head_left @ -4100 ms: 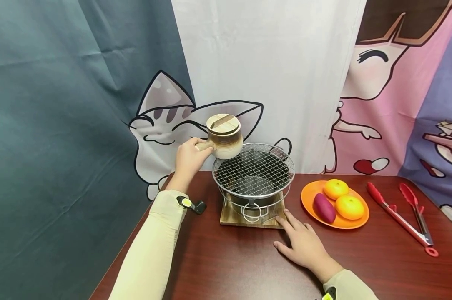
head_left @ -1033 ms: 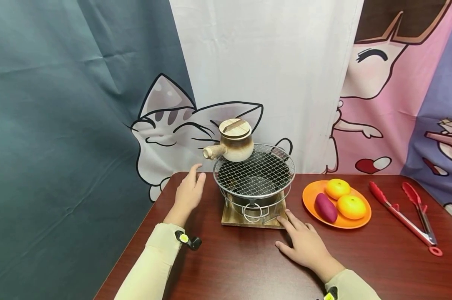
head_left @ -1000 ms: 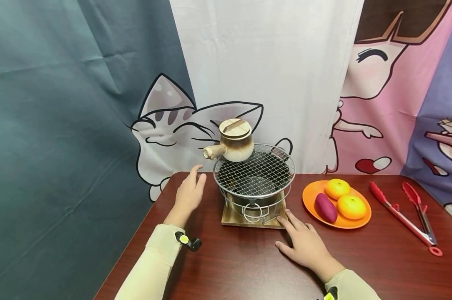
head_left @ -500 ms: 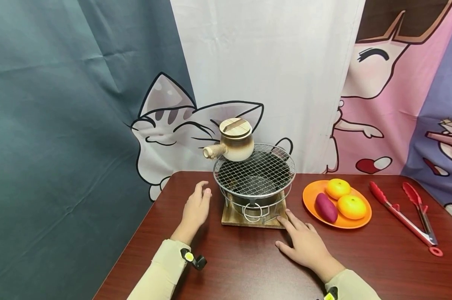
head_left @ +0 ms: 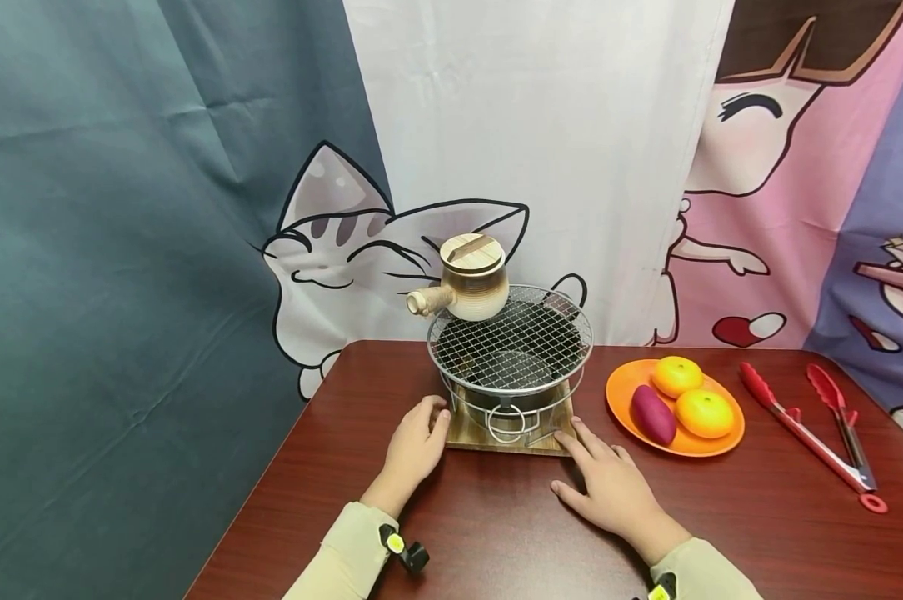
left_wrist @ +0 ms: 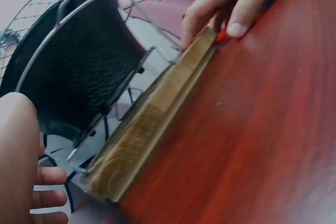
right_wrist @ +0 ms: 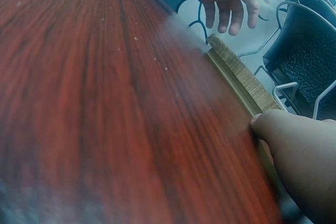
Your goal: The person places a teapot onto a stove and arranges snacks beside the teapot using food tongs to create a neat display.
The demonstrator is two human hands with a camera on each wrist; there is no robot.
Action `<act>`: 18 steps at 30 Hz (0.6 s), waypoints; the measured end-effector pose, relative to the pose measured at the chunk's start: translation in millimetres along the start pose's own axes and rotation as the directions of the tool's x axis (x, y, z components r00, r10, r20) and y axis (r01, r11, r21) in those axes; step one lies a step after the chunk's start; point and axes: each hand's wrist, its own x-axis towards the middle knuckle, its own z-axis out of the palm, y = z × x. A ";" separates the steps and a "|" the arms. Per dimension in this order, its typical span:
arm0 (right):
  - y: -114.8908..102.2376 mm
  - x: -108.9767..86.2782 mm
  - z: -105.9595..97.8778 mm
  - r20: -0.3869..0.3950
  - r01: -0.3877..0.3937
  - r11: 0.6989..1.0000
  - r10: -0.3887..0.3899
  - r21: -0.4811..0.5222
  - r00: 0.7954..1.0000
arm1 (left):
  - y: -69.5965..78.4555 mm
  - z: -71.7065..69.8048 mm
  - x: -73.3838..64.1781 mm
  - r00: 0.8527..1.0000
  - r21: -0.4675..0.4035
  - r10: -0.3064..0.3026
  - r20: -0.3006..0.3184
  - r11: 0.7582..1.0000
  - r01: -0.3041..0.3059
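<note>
A clay pot (head_left: 477, 293) with a wooden lid and a side handle sits on the wire grill mesh (head_left: 511, 350), at its back left. Under the mesh, a round black stove (left_wrist: 84, 61) in a wire frame stands on a square wooden board (head_left: 466, 433). My left hand (head_left: 414, 446) is at the board's front left corner, fingers relaxed; the right wrist view shows its fingertips just above that corner, seemingly apart. My right hand (head_left: 609, 487) lies on the table with fairly straight fingers, the fingertips touching the board's front right corner. Neither hand grips anything.
To the right is an orange plate (head_left: 620, 408) with a purple sweet potato (head_left: 654, 415) and two mandarins (head_left: 704, 413). Red-tipped tongs (head_left: 811, 442) lie spread at the far right. A printed curtain (head_left: 571, 125) hangs behind the table.
Earlier my left hand held the pot by its handle at the mesh's left edge. It let go, then moved down and right to the board's corner. My right hand stayed put.
</note>
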 end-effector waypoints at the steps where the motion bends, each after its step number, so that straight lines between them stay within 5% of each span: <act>1: -0.2 0.1 -0.1 0.000 0.001 1.000 -0.001 0.000 1.000 | 1.5 1.7 -1.9 1.000 0.012 0.013 0.003 1.000 -0.013; 10: 0.3 0.3 -0.5 -0.004 0.003 1.000 -0.003 -0.003 1.000 | 16.3 20.0 -18.3 0.989 0.141 0.145 -0.028 0.980 -0.139; 18: 0.8 0.4 -0.2 -0.005 0.007 1.000 -0.007 -0.003 1.000 | 31.8 33.4 -24.8 0.984 0.215 0.154 -0.085 0.968 -0.133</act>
